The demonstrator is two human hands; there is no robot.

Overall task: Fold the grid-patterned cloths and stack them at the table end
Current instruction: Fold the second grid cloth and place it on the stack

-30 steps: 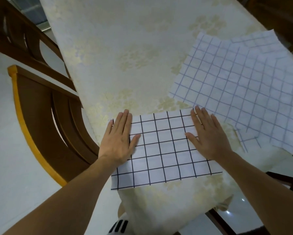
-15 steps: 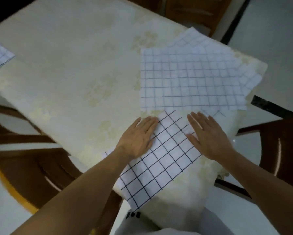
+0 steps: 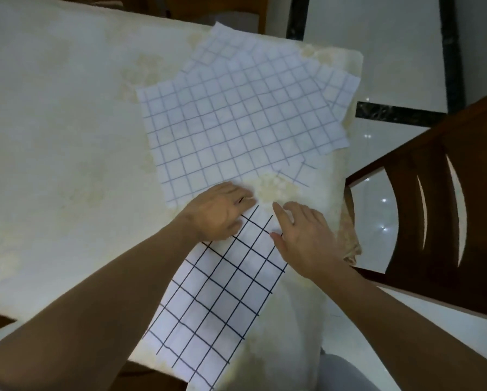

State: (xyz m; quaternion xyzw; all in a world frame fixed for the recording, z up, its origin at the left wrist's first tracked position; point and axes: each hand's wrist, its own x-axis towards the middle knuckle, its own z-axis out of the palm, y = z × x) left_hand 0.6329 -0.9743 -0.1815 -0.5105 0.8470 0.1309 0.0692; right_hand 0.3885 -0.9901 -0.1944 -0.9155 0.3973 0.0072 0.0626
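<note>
A folded white cloth with a bold black grid (image 3: 217,300) lies at the near edge of the table, its near end hanging past the edge. My left hand (image 3: 218,211) lies on its far left corner, fingers a little bent at the tips. My right hand (image 3: 301,235) presses flat on its far right side. Beyond the hands, several unfolded cloths with a fine blue grid (image 3: 236,119) lie spread and overlapping near the table's right end.
The table wears a cream cloth with a pale flower pattern (image 3: 67,122). A dark wooden chair (image 3: 445,198) stands close at the right. Another chair back (image 3: 208,15) shows behind the far edge. Glossy white floor (image 3: 377,60) lies beyond.
The view has swung right and closer. Both hands have slid up to the folded cloth's far end and come nearer together. The cloth now lies more slanted toward the table's corner.
</note>
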